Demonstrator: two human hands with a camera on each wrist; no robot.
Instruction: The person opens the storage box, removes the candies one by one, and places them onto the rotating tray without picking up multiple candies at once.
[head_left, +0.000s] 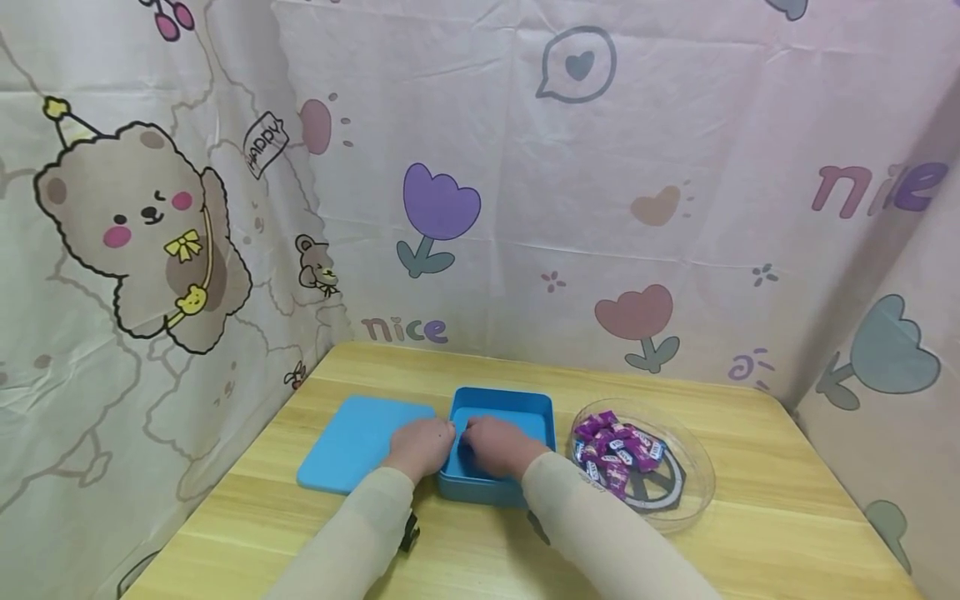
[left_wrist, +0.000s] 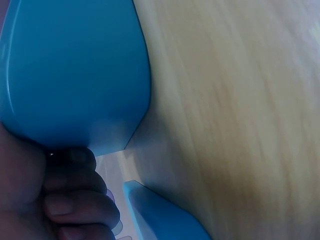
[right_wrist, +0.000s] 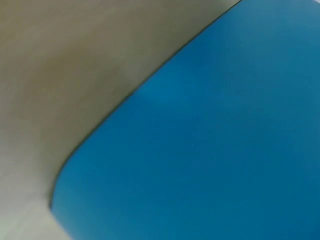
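A blue rectangular box [head_left: 487, 489] stands uncovered on the table. My left hand [head_left: 422, 446] is at its left wall, and in the left wrist view that hand's fingers [left_wrist: 82, 205] are curled against the wall, gripping the box's edge. Over the inside of the box is my right hand [head_left: 501, 446], its fingers bent downward; I cannot tell whether they hold something. The right wrist view has only the box's blue side [right_wrist: 200, 140] and no fingers. To the left a flat blue lid [head_left: 348, 446] lies on the table, partly behind my left hand.
Right of the box, a round clear plastic tray [head_left: 701, 492] holds several purple-wrapped candies [head_left: 618, 450] on one side. All this is on a wooden table [head_left: 772, 500]. A printed curtain [head_left: 517, 208] hangs behind it and along both sides.
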